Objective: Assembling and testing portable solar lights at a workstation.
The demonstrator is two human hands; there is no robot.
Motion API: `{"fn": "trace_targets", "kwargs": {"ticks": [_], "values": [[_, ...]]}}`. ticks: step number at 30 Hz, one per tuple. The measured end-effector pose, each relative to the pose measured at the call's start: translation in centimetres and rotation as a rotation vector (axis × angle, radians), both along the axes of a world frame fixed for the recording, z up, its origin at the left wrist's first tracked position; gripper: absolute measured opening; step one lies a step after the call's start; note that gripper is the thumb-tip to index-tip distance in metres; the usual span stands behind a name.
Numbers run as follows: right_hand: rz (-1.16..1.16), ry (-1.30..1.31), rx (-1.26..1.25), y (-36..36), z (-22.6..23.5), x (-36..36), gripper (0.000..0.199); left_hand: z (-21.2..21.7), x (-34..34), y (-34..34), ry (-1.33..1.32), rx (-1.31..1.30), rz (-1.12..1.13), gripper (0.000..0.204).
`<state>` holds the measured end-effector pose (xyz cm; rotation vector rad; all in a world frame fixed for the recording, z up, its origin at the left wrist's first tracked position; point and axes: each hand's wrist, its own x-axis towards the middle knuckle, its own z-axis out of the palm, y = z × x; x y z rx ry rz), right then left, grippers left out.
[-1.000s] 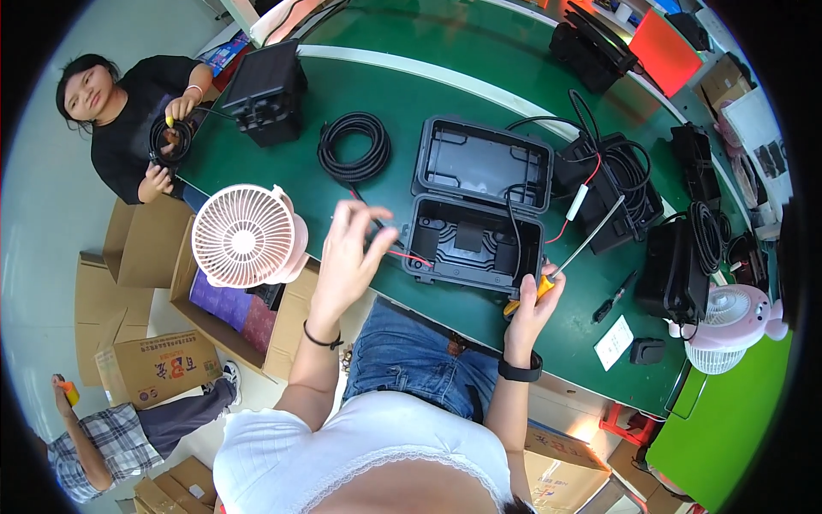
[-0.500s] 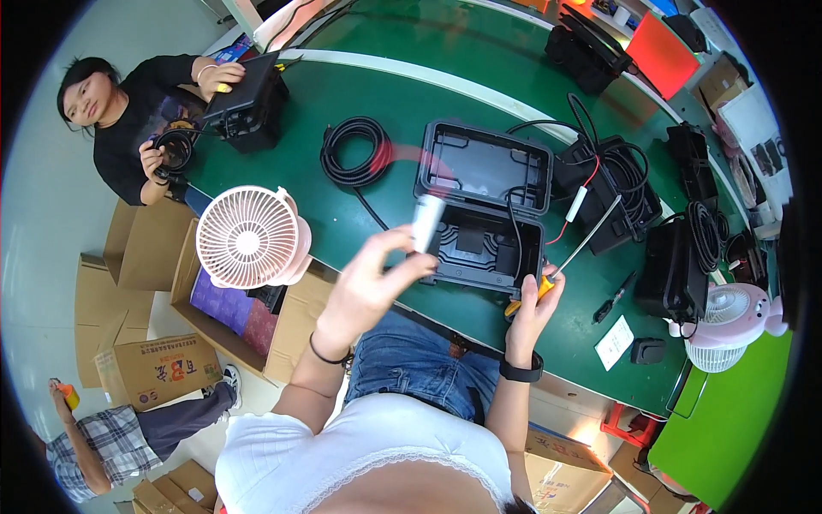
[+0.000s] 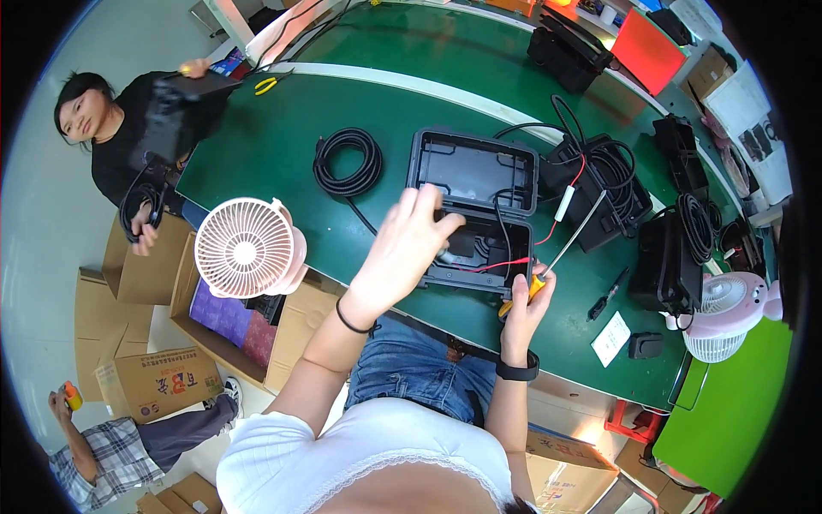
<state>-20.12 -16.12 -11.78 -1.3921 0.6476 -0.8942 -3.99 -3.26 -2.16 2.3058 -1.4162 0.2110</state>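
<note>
My left hand (image 3: 404, 238) is over the near left part of a black plastic case (image 3: 479, 278), its lid (image 3: 473, 171) swung back on the far side. Its fingers are bent, with a gap between them and the thumb. Under this hand a whitish piece (image 3: 444, 255) shows inside the case, mostly covered. A red wire (image 3: 501, 264) runs across the case interior to the right. My right hand (image 3: 524, 313), by the case's near right corner, is closed around a screwdriver (image 3: 535, 287) with a yellow handle, its long shaft pointing up and right.
A coiled black cable (image 3: 348, 163) and a pink fan (image 3: 246, 248) are left of the case. Right of it are black cases with cables (image 3: 599, 184), a white inline tube (image 3: 565, 204), a black pen-like tool (image 3: 608, 295) and a white paper (image 3: 611, 339). Yellow-handled pliers (image 3: 267, 85) lie near a co-worker.
My left hand has moved from holding up a white tube in front of the case to over its interior. The co-worker has lifted a black case off the table, uncovering the pliers.
</note>
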Motion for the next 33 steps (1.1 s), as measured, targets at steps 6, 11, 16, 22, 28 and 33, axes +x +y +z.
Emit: {"fn": "trace_targets", "kwargs": {"ticks": [6, 11, 16, 22, 28, 33], "values": [[0.017, -0.019, 0.017, -0.1, 0.0, 0.1, 0.021, -1.0, 1.9, -1.5, 0.373, 0.018, -0.356, 0.02], [0.01, -0.046, 0.089, -0.2, 0.1, 0.0, 0.023, 1.1, 1.9, -2.1, 0.235, -0.142, -0.314, 0.021], [0.007, -0.037, 0.042, -0.3, -0.3, 0.0, 0.024, 0.0, 0.2, -1.7, 0.507, -0.044, -0.63, 0.037], [0.011, -0.038, 0.057, -0.1, -0.3, 0.0, 0.024, 0.8, -1.6, -1.2, 0.283, 0.453, -0.283, 0.06], [0.0, 0.014, 0.036, -0.4, -0.8, -0.1, 0.022, 0.6, 0.7, -0.7, 0.313, -0.133, -0.303, 0.036], [-0.006, 0.014, 0.034, -0.1, -0.1, 0.2, 0.021, 1.1, 6.6, -0.5, 0.008, -0.454, 0.143, 0.029]]}}
